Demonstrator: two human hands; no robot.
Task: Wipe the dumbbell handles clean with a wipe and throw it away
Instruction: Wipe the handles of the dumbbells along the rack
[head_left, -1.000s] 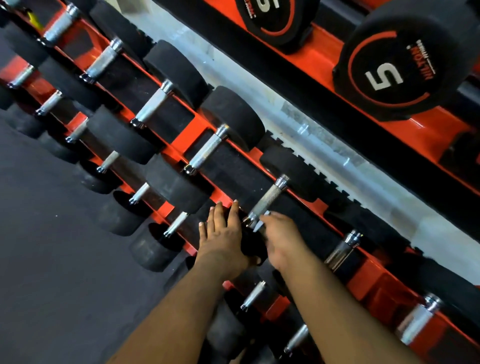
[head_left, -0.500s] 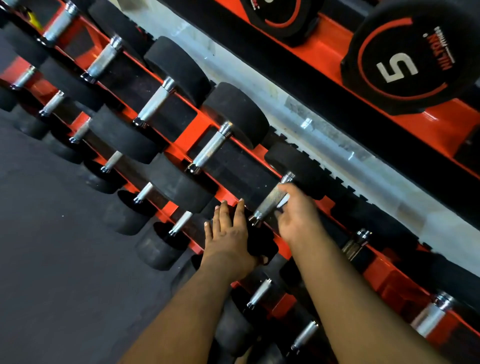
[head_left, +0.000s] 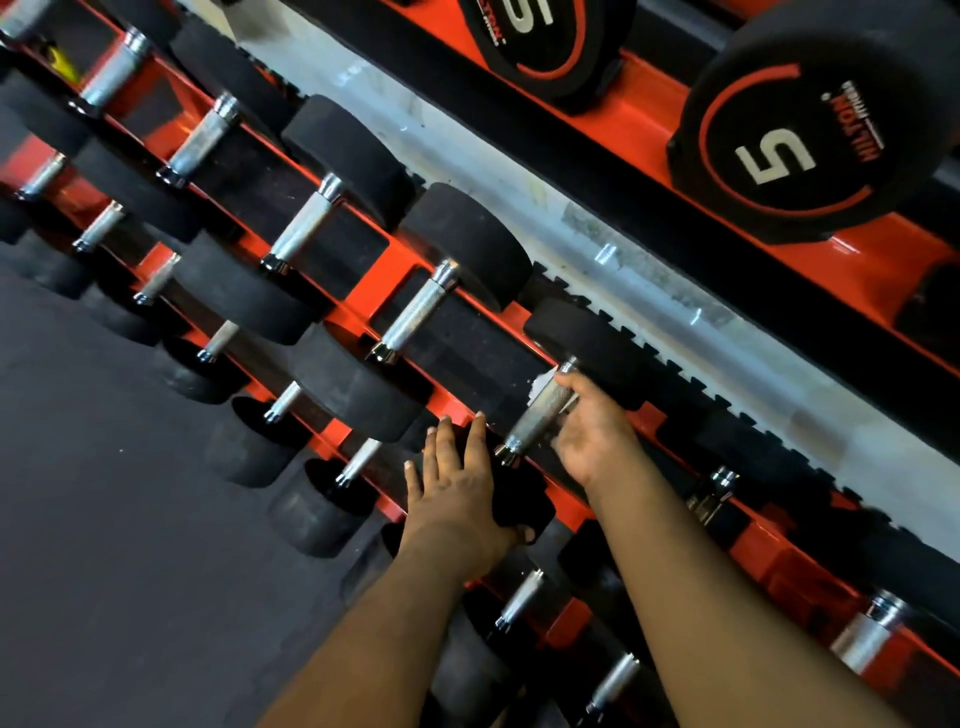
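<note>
Your right hand (head_left: 592, 431) wraps the white wipe (head_left: 535, 387) round the knurled steel dumbbell handle (head_left: 537, 413); your flat left hand (head_left: 457, 483) steadies its black rubber head (head_left: 519, 499).

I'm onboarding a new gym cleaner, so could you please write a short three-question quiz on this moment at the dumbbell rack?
1. True or false: the right hand is wrapped round the far end of a dumbbell handle.
2. Multiple choice: the left hand rests on (a) the floor, (b) the near black head of that same dumbbell, (c) a weight plate marked 5.
3. Fill in: a scrap of white, seemingly the ____, shows at the handle just beside the right hand's fingers.

Key
1. True.
2. b; its fingers lie fairly straight over the head.
3. wipe.
</note>
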